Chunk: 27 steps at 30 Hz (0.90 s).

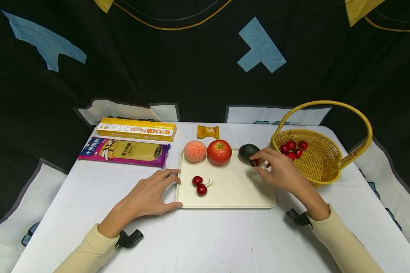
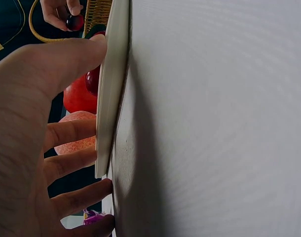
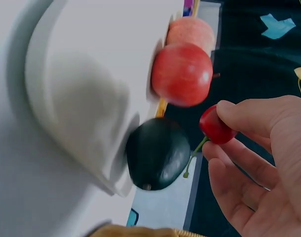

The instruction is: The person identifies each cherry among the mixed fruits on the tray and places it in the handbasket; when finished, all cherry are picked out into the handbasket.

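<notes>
Cherries: two on one tray, five visible in one basket.
Right hand pinches another cherry; left hand, fingers spread, touches the tray.

The cherries near the centre of the frame were dark red, the tray cream, and the basket at right woven yellow.

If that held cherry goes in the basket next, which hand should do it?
Probably the right hand: it already pinches the cherry and is close to the basket. The left hand holds no cherry and is at the other end of the tray.
</notes>
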{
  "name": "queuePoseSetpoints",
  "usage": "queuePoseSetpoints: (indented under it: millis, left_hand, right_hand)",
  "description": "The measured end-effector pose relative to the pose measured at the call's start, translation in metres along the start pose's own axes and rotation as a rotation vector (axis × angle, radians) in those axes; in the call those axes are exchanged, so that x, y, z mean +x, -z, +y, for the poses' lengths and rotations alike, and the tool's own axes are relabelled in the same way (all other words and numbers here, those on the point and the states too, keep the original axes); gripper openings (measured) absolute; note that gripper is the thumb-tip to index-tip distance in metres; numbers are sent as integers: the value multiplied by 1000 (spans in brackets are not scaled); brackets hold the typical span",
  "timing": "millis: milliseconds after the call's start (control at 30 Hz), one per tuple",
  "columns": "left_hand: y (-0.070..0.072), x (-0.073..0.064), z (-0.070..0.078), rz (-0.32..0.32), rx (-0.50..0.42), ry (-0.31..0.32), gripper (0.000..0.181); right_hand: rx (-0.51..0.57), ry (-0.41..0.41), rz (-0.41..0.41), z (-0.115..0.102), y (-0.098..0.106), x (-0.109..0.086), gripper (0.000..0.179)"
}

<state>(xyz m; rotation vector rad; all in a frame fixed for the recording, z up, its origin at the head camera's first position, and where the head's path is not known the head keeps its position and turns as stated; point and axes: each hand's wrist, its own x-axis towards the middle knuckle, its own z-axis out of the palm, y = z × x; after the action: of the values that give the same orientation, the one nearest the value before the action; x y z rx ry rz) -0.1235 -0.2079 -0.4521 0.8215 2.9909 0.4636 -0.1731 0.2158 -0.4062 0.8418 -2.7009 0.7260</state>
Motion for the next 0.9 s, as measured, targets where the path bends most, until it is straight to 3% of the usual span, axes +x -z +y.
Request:
queuePoseSetpoints:
  millis: [400, 900]
  left_hand:
    - [0, 0, 0, 5, -1, -4, 62]
    - [-1, 0, 0, 4, 5, 2, 63]
  right_hand:
    - [-83, 8, 121, 21, 24, -11, 35]
    - [-153, -186, 126, 57, 44, -35, 35]
